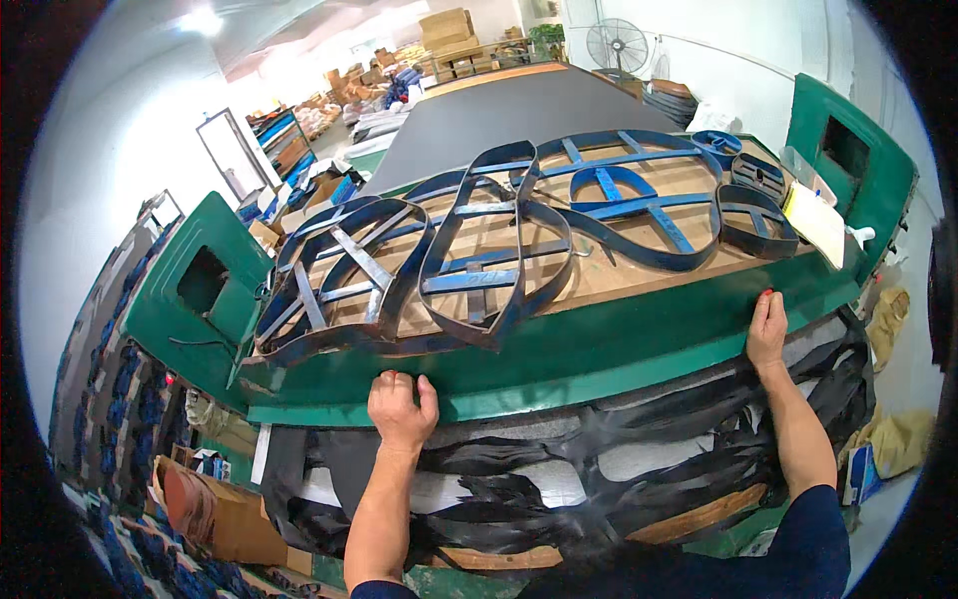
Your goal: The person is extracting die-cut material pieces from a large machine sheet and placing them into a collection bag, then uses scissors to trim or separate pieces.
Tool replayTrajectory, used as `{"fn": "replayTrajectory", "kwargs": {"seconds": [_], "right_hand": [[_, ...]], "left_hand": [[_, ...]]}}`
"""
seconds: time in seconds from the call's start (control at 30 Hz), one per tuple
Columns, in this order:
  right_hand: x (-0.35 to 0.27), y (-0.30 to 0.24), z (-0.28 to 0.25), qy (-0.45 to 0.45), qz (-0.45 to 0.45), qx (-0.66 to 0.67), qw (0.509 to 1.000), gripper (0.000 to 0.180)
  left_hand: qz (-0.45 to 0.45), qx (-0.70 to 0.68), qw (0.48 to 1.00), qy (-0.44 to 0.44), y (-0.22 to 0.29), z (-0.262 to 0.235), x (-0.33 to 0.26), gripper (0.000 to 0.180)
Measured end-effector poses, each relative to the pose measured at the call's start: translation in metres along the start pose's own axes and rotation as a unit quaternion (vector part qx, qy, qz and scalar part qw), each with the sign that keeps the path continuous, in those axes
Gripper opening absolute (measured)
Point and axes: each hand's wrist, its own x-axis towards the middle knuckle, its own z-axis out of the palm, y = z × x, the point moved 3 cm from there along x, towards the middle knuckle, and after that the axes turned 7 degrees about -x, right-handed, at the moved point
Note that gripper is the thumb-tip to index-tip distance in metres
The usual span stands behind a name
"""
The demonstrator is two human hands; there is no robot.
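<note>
My left hand (401,407) presses on the front edge of a green machine bed (599,344), fingers curled over it. My right hand (767,327) rests flat on the same edge further right. On the brown board (619,275) above lie several blue steel cutting dies (479,250) with curved outlines and cross braces. Below the edge hangs a black sheet (599,469) with shapes cut out of it, lying over pale material.
A large grey sheet (519,115) lies behind the board. Green machine housings stand at the left (195,299) and right (848,160). A fan (617,45), stacked cartons (449,30) and shelves fill the back. A yellowish pad (813,220) sits at the board's right end.
</note>
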Motion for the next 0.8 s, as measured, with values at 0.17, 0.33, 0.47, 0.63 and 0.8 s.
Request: {"fn": "replayTrajectory", "kwargs": {"seconds": [0.17,0.33,0.47,0.63,0.8], "right_hand": [[0.001,0.002,0.001,0.007,-0.015,-0.004,1.0,0.022],[-0.001,0.005,0.003,0.009,0.001,0.0,1.0,0.021],[0.005,0.0,-0.001,0.01,-0.008,-0.018,1.0,0.021],[0.008,-0.003,-0.007,-0.046,0.042,-0.01,0.998,0.024],[-0.032,-0.037,-0.03,-0.232,0.07,0.121,0.963,0.025]], "left_hand": [[0.007,0.007,1.0,0.01,0.001,0.0,0.002,0.016],[0.015,0.013,1.0,0.015,0.001,0.001,0.0,0.017],[0.002,0.028,1.0,0.01,0.008,-0.002,0.005,0.017],[-0.039,-0.011,0.999,-0.016,0.008,-0.008,0.0,0.018],[-0.067,-0.154,0.983,-0.073,0.045,-0.043,-0.029,0.017]]}}
